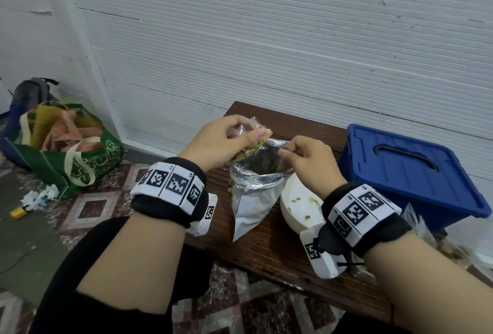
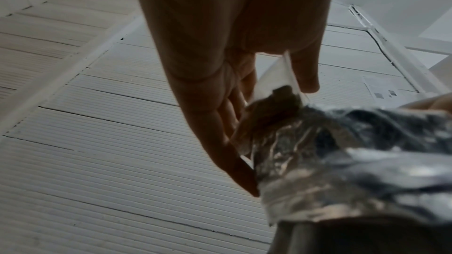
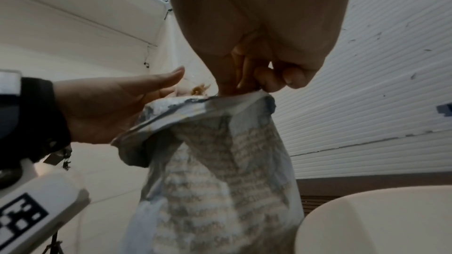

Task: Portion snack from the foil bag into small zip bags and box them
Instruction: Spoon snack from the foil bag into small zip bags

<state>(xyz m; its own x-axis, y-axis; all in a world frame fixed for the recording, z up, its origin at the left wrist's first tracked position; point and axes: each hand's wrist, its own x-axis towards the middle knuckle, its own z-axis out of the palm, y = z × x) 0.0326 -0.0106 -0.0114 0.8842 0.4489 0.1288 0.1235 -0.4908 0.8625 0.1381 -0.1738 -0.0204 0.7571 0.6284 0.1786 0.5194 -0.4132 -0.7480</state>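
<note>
My left hand (image 1: pixel 246 135) grips a small clear zip bag (image 1: pixel 252 144) partly filled with snack pieces, held at the mouth of the foil bag (image 1: pixel 253 192). The silver foil bag stands open on the brown bench (image 1: pixel 266 248). Its far right rim is pinched by my right hand (image 1: pixel 285 151) between thumb and curled fingers. In the left wrist view the zip bag (image 2: pixel 276 92) sits between my fingers and thumb, just above the foil bag (image 2: pixel 342 152). The right wrist view shows my right hand (image 3: pixel 259 82) holding up the foil bag (image 3: pixel 220 161) by its rim, with my left hand (image 3: pixel 117 103) beside it.
A blue lidded box (image 1: pixel 408 171) stands at the bench's right end. A white bowl (image 1: pixel 290 208) with a few crumbs sits right of the foil bag. Filled clear bags (image 1: pixel 426 240) lie at the right. On the floor left, a green tote (image 1: pixel 80 163) and a backpack (image 1: pixel 29 96).
</note>
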